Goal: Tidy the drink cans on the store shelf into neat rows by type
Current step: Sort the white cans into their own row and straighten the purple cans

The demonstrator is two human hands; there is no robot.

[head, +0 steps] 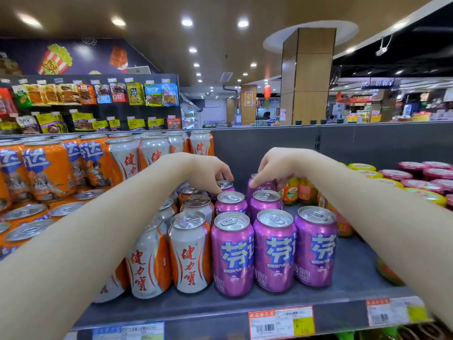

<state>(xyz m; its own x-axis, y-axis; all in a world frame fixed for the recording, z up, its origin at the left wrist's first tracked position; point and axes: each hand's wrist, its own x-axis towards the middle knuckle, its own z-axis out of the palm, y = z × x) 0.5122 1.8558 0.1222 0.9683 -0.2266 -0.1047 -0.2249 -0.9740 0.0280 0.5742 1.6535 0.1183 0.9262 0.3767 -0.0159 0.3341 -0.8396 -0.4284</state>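
- Orange cans [46,168] at my 9 o'clock: stacked in two tiers, top tier upright, labels forward. Risk: my left forearm passes just beside the lower tier; a sideways sweep would likely knock cans off the stack.
- White-and-orange cans [190,251] at my 7 o'clock: rows running back toward 11 o'clock. The front-left cans [147,261] look tilted, though the wide lens may exaggerate this. Risk: a nudge could tip them into their neighbours.
- My left hand [208,171]: reaching to 12 o'clock, fingers curled down over the rim of the rear purple can in the left row [225,185]. It grips that can from above by the top; how firm the hold is, I cannot tell. Risk: a rim-only pinch may slip if I lift.
- Purple cans [273,249]: three across the front at 6 o'clock, upright, lids sealed, pull tabs flat. Two rows continue behind them; the third row holds one can only.
- My right hand [274,168]: fingers closed over the top of the rear purple can in the middle row [261,185], grasping it from above. Risk: pulling it forward would crowd the can in front and could topple it.
- Yellow-lidded jars [297,190] just beside my right hand at 1 o'clock; contents unclear. Risk: my wrist could bump them.
- Pink-lidded tubs [414,173] at 2 o'clock, well apart; lids on.
- Shelf [355,278]: bare grey deck at 4 o'clock.
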